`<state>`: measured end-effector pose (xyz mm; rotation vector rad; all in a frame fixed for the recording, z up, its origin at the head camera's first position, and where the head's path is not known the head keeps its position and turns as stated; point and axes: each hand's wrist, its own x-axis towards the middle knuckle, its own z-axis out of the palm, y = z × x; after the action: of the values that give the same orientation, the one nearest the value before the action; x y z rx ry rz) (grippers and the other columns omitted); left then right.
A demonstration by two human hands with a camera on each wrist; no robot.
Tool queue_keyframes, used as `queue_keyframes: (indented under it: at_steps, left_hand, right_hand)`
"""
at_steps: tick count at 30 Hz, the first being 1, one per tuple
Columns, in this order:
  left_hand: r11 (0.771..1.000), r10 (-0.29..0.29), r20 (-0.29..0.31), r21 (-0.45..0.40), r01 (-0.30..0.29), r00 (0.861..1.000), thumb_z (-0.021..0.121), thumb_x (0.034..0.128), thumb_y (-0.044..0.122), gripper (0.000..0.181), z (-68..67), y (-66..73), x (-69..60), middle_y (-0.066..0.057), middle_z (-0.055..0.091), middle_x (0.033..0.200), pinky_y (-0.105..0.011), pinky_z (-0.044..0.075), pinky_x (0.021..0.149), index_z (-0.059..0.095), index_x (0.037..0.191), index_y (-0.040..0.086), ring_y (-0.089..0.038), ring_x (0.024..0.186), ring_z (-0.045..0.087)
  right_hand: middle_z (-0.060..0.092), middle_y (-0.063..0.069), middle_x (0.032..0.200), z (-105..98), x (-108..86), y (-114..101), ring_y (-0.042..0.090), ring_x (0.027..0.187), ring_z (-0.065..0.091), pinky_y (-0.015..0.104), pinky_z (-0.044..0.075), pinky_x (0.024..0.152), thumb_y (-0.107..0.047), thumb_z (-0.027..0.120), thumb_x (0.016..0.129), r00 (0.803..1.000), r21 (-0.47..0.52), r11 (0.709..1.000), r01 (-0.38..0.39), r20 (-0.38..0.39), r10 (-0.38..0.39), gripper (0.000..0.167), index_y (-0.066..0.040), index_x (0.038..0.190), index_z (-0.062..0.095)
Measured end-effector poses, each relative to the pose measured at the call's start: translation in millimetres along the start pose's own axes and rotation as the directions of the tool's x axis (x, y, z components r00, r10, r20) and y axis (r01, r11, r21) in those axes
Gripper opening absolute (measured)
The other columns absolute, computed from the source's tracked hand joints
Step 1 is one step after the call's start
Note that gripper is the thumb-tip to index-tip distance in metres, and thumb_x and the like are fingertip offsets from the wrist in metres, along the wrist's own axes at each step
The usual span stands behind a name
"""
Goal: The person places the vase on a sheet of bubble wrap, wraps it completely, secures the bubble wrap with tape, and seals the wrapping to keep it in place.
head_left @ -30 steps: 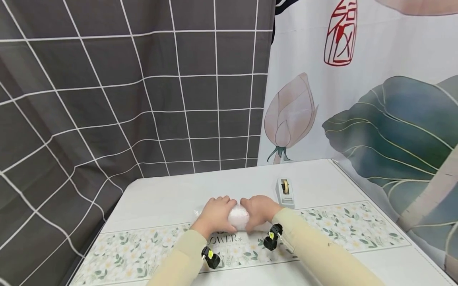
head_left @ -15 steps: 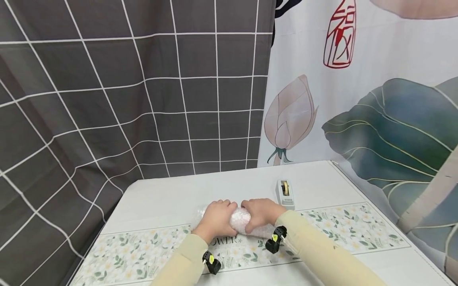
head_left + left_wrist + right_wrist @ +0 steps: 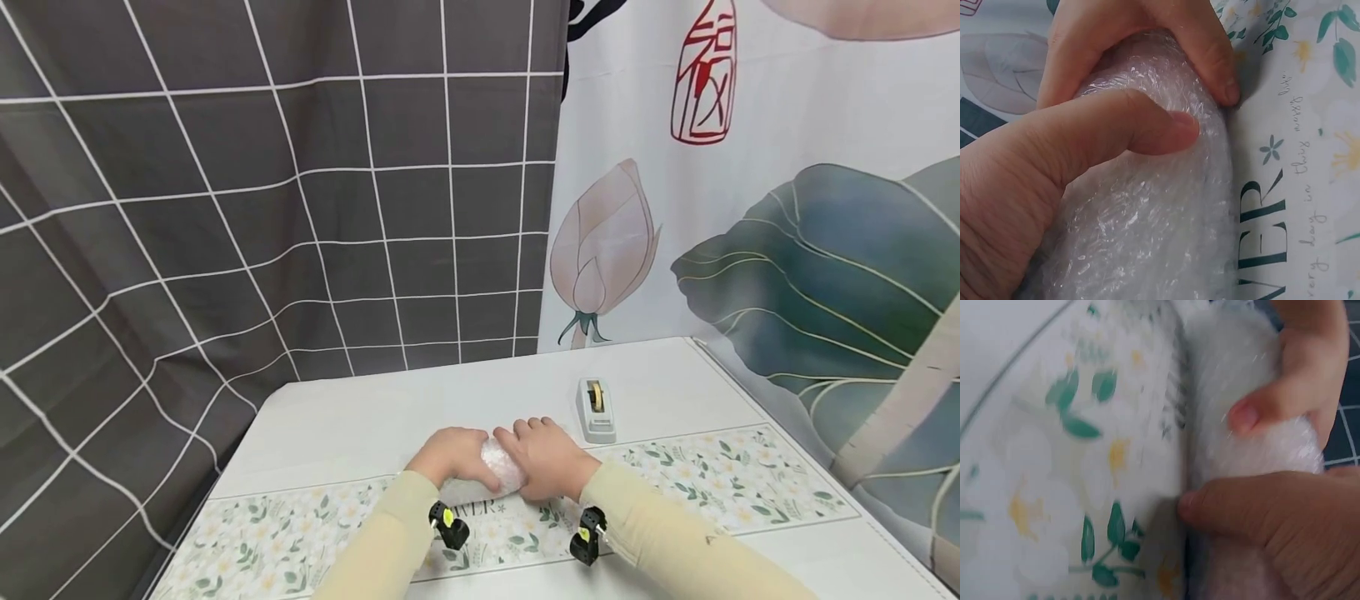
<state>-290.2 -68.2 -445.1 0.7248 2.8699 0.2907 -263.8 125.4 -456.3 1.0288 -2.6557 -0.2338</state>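
A roll-shaped bundle of clear bubble wrap (image 3: 501, 467) lies on the table between both hands; what is inside it cannot be made out. My left hand (image 3: 448, 455) grips it from the left, its thumb across the top of the bubble wrap (image 3: 1141, 219) in the left wrist view. From the other side my right hand (image 3: 546, 460) holds the same bundle, fingers over its far side. In the right wrist view, the right thumb presses the near side of the bubble wrap (image 3: 1235, 450). Palms and fingers hide both ends in part.
A white tape dispenser (image 3: 596, 410) with a yellowish roll stands just beyond the right hand. The white table (image 3: 360, 425) carries a floral printed band (image 3: 712, 475) with lettering. A dark grid curtain (image 3: 405, 208) and a lotus-patterned curtain (image 3: 615, 125) hang behind.
The bundle has turned slightly, its left end now nearer me. My right hand's fingers have come further over it, and the left hand has shifted a little. The dispenser stays put.
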Motion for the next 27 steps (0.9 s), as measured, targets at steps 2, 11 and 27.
queue_keyframes:
  at_steps: [2, 11, 27]
  left_hand:
    - [0.999, -0.020, 0.030, -0.038, 0.021, 0.999, 0.083, 0.0553, 0.056, 0.082, -0.7, 0.4, 0.1, 0.001, 0.073, 0.105, -0.036, 0.054, 0.087, 0.069, 0.122, 0.010, -0.018, 0.091, 0.068]
    - [0.984, 0.129, -0.139, 0.144, -0.109, 0.982, 0.075, 0.0641, 0.066, 0.082, 8.5, -1.4, -16.6, 0.001, 0.071, 0.108, -0.037, 0.056, 0.080, 0.064, 0.125, 0.012, -0.018, 0.091, 0.068]
    - [0.908, 0.249, -0.310, 0.405, -0.110, 0.917, 0.081, 0.0636, 0.062, 0.078, 23.2, -9.9, -31.0, 0.003, 0.065, 0.105, -0.038, 0.052, 0.088, 0.060, 0.127, 0.021, -0.017, 0.095, 0.063]
  right_hand:
    - [0.059, 0.003, 0.089, 1.7, 2.2, 1.3, 0.021, 0.079, 0.059, 0.038, 0.052, 0.071, -0.057, 0.079, 0.067, 1.000, 0.001, 1.000, 0.005, 0.002, -0.005, 0.077, -0.015, 0.127, 0.055]
    - [0.056, -0.002, 0.076, 1.3, 11.4, 2.0, 0.016, 0.065, 0.054, 0.032, 0.050, 0.060, -0.049, 0.083, 0.051, 0.998, 0.047, 0.999, 0.006, 0.060, -0.009, 0.073, -0.014, 0.110, 0.057]
    - [0.061, -0.010, 0.078, -9.7, 28.4, 7.8, 0.012, 0.070, 0.057, 0.031, 0.051, 0.069, -0.037, 0.081, 0.051, 0.883, 0.436, 0.846, -0.307, 0.462, 0.083, 0.053, -0.018, 0.097, 0.062]
